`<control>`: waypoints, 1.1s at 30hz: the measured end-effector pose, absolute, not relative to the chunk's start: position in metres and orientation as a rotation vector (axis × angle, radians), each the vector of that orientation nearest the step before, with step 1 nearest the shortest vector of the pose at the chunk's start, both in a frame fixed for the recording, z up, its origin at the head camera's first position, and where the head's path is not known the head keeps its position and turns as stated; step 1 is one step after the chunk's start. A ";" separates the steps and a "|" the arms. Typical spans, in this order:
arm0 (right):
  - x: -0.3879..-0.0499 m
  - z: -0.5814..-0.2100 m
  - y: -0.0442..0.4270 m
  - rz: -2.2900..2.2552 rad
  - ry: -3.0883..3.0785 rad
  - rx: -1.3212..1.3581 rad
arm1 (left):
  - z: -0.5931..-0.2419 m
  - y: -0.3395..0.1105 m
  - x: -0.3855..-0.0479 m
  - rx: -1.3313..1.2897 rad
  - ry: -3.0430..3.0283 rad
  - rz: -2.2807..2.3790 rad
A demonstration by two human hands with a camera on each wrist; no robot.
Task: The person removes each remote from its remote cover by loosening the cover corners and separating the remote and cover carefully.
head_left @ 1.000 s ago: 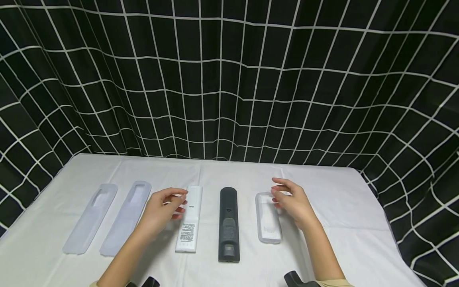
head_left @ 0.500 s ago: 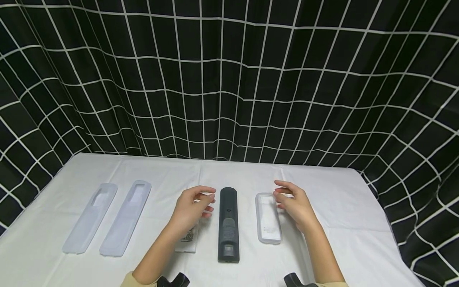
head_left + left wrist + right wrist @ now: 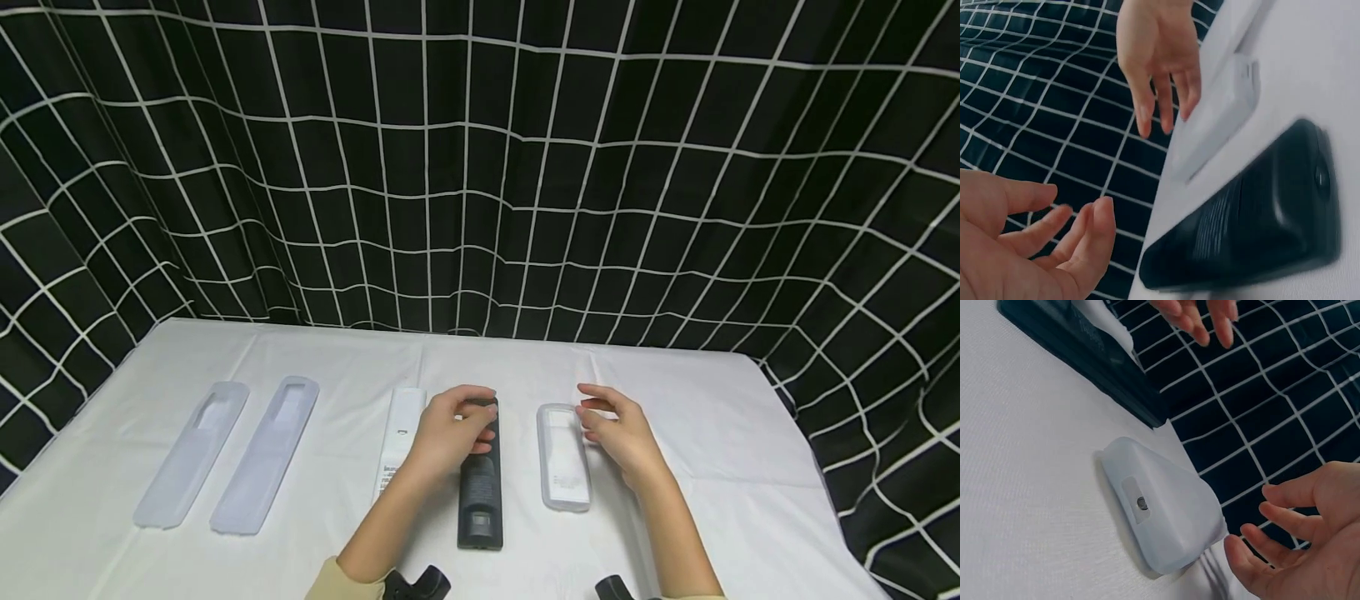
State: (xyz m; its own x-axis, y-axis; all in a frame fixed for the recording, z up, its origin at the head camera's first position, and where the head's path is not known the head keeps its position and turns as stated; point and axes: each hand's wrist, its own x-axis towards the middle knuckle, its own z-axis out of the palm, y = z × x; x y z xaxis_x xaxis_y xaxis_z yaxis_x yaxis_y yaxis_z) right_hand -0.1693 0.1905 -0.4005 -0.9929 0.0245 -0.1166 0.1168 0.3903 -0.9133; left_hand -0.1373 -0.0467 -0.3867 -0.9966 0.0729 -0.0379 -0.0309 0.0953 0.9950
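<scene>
Where the curtain (image 3: pixel 525 208) hangs: beyond the table (image 3: pixel 750 433), black with a white grid.
The table: draped in white, bearing two covers and three remotes.
The covers: an outer cover (image 3: pixel 191 462) and an inner cover (image 3: pixel 262 471), translucent, side by side at the left.
The black remote (image 3: pixel 480 492): mid-table, between the other two remotes, touching neither.
The white remote (image 3: pixel 400 433): just left of the black one, partly hidden by the left arm.
The small remote (image 3: pixel 566 462): to the right, in a translucent cover.
The right hand (image 3: pixel 622 429): hardly moved, near the small remote, fingers loosely bent and apart, holding nothing.
The left hand (image 3: pixel 450 429): just crossed from the white remote to above the black one, thumb and fingers apart, holding nothing; attention seems to have shifted there, with nothing lifted.
</scene>
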 end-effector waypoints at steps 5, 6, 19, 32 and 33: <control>-0.169 -0.404 0.192 -1.711 2.515 0.159 | -0.390 -0.032 -0.139 0.050 2.276 2.061; -0.169 -0.405 0.192 -1.716 2.505 0.164 | -0.391 -0.029 -0.139 0.048 2.282 2.057; -0.170 -0.411 0.191 -1.708 2.488 0.171 | -0.401 -0.001 -0.144 0.007 2.278 2.048; -0.170 -0.415 0.192 -1.698 2.493 0.156 | -0.412 0.019 -0.152 -0.052 2.273 1.982; -0.170 -0.415 0.192 -1.699 2.492 0.156 | -0.414 0.020 -0.152 -0.057 2.271 1.977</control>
State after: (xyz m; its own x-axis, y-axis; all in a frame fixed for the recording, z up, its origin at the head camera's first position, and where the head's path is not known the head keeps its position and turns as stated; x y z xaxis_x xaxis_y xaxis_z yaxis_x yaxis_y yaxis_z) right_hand -0.1699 0.1918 -0.4154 -0.9873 0.0164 -0.1579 0.1530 0.3642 -0.9187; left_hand -0.1519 0.0200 -0.4137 -0.9908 0.0569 -0.1225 -0.1135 0.1407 0.9835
